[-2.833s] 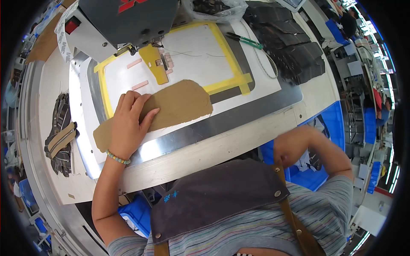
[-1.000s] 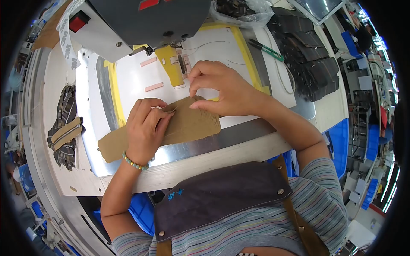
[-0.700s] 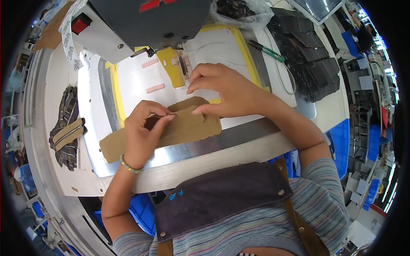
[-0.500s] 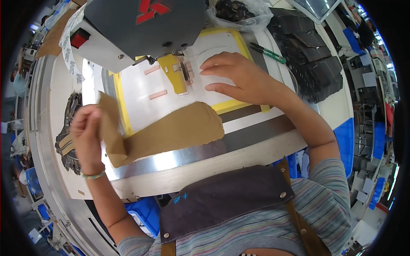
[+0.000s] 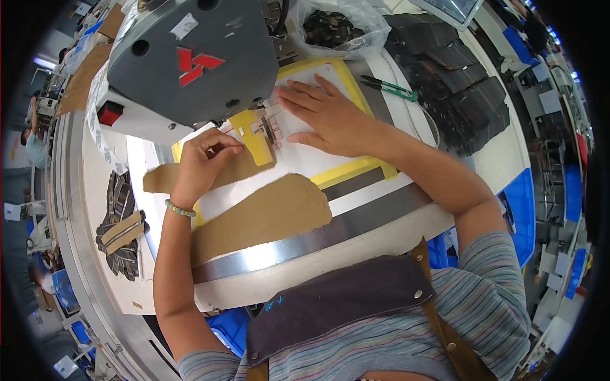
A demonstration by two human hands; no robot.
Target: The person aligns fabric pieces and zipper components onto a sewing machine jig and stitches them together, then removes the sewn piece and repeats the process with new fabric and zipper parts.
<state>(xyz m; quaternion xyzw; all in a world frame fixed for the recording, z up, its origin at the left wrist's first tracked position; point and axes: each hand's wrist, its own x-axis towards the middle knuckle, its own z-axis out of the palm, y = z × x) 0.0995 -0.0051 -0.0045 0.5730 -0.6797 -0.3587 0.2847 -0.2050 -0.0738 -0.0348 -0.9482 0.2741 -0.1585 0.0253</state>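
head: left hand (image 5: pixel 203 159) on farther tan piece (image 5: pixel 236 175), right hand (image 5: pixel 330 124) on white sheet (image 5: pixel 302 161)

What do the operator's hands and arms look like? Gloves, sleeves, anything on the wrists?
Bare left hand and right hand, no gloves, no rings visible. The left wrist wears a bracelet of small round green and yellowish beads; the right wrist has nothing on it. Both forearms are uncovered below short grey cloth sleeves with thin multicoloured stripes.

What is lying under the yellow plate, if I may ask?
The upper brown cloth runs under the lower end of the yellow plate; whatever lies directly beneath the plate is hidden.
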